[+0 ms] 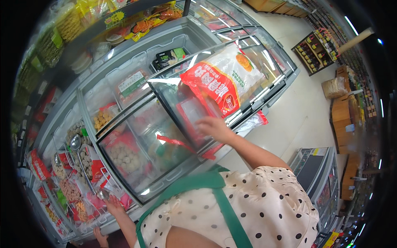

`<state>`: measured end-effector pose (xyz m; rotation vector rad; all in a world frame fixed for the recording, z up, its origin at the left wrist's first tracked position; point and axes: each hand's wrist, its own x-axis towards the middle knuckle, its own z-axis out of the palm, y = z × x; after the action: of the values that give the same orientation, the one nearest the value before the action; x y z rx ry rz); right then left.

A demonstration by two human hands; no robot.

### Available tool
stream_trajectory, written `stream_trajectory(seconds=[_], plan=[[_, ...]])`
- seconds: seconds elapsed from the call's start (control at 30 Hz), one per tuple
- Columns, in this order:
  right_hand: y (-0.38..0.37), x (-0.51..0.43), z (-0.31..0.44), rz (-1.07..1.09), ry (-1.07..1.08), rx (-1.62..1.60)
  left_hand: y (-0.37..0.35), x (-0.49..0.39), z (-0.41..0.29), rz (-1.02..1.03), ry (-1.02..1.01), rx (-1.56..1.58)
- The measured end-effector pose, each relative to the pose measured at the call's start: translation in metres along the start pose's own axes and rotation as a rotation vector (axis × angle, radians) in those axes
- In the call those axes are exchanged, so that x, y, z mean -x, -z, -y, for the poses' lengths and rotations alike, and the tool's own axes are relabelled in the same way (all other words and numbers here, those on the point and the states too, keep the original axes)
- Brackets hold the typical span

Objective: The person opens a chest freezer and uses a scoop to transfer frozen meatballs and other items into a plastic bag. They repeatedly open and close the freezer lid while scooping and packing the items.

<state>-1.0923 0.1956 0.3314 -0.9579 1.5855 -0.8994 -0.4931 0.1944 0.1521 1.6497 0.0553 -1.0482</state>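
Note:
My right hand (214, 127), slightly blurred, hovers over the sliding glass lid (167, 107) of a chest freezer, its fingers apart and nothing seen in them. Just beyond it, a large red and white plastic food bag (226, 77) with printed oranges lies on the glass. A torn red plastic strip (175, 141) rests on the lid closer to me. My left hand (115, 205) is at the front of the uncovered section, fingertips beside a metal scoop (103, 194); whether it grips the scoop is unclear. A long-handled metal ladle (75, 142) lies over loose frozen balls.
Wire dividers (107, 178) separate bagged frozen foods at left. Another hand (100, 237), apparently another person's, touches the freezer's front rim. A clear and red plastic bag (254, 121) hangs over the front edge. Packaged dry goods (69, 28) line the shelf behind. Another freezer (310, 167) stands at right.

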Motion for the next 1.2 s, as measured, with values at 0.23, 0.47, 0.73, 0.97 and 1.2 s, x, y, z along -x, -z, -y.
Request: stream_trajectory(seconds=[0.23, 0.47, 0.73, 0.97, 1.2], plan=[[0.124, -0.008, -0.017, -0.301, 0.138, -0.124, -0.087, 0.101, 0.002, 0.051, -0.573, -0.402], [0.239, -0.066, -0.014, -0.550, 0.332, 0.255, -0.253, 0.283, 0.077, 1.023, -0.281, -0.481], [0.312, -0.156, 0.012, -0.452, 0.412, 0.644, -0.361, 0.363, 0.185, 1.156, 0.258, -0.794], [0.294, -0.224, 0.033, -0.063, 0.795, 1.021, -0.390, 0.364, 0.210, 1.036, 0.249, -0.952], [0.288, -0.279, 0.050, 0.248, 0.370, 1.108, -0.395, 0.376, 0.211, 1.129, 0.765, -0.871]])
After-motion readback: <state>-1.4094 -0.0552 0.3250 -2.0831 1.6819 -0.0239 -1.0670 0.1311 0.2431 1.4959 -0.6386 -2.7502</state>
